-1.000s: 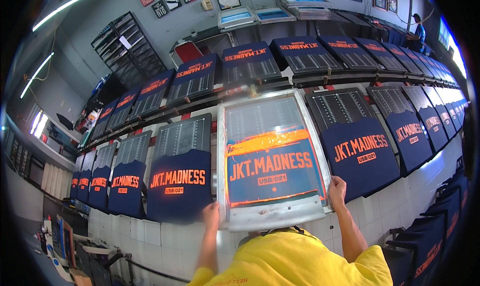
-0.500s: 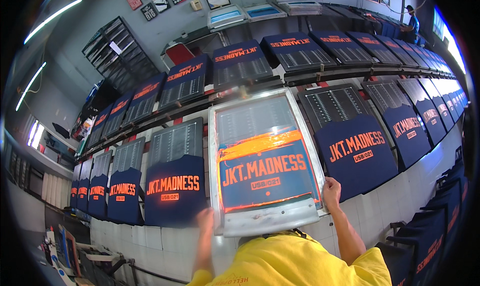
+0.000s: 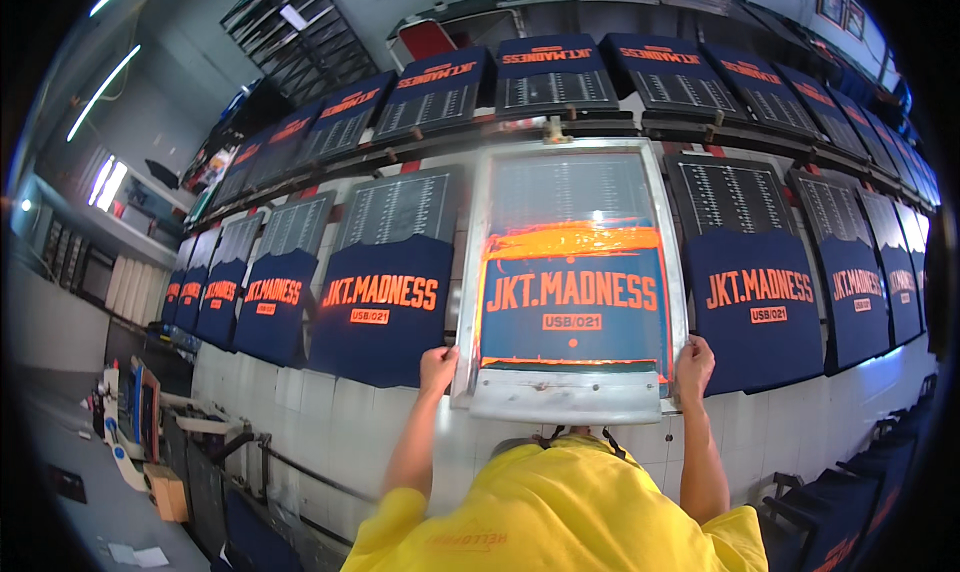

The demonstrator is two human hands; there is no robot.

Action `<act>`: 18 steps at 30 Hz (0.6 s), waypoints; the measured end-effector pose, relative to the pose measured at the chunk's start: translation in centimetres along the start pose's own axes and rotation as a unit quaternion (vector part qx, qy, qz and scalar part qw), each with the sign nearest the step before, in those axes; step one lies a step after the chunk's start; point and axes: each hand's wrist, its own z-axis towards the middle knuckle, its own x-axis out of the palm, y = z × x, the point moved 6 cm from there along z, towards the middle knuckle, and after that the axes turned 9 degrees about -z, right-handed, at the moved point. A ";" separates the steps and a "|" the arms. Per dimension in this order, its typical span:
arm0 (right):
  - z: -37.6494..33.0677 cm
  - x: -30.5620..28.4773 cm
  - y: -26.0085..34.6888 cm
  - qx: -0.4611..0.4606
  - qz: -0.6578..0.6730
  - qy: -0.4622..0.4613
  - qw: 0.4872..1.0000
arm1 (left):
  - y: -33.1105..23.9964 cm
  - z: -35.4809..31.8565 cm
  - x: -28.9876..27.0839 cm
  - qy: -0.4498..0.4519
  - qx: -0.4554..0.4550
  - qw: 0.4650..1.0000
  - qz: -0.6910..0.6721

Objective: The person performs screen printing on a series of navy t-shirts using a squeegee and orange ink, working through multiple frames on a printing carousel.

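1. The left hand [image 3: 437, 370] has its fingers closed on the lower left edge of a metal screen frame [image 3: 474, 262], near the frame's close corner
2. The right hand [image 3: 695, 370] grips the opposite edge at about the same height, its fingers curled in against the metal, so the frame is held from both sides
3. The frame sits in the middle of the view, in the near row, between a navy shirt [image 3: 380, 350] on the left and another navy shirt [image 3: 758, 350] on the right
4. Through its mesh [image 3: 570, 192] a dark board with white marks and navy cloth show; whether the mesh touches the cloth, I cannot tell
5. A thick orange ink band [image 3: 570, 240] runs across the mesh just above orange lettering [image 3: 570, 292], and thin orange streaks line its sides
6. A broad metal bar [image 3: 565, 400] lies across the frame's near end, between the two hands
7. The neighbouring shirts carry orange lettering too, and each lies over the near part of a dark board, such as the left board [image 3: 395, 207] and the right board [image 3: 735, 197]
8. Beyond the near row, a second row of navy shirts [image 3: 555, 54] is spread on similar boards
9. Behind that row stand a red chair [image 3: 426, 40] and a dark rack [image 3: 295, 32]
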 end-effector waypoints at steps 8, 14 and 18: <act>0.0 -0.2 1.9 -0.119 -0.067 -0.021 0.990 | -1.3 -2.5 -1.1 -0.119 0.082 0.989 -0.030; -7.0 -1.1 8.5 -0.344 -0.151 0.122 0.919 | -7.2 -11.9 -1.0 0.130 -0.038 0.946 -0.293; -15.8 -0.9 14.6 -0.518 -0.203 0.248 0.793 | -6.3 -17.5 4.2 0.404 -0.125 0.864 -0.274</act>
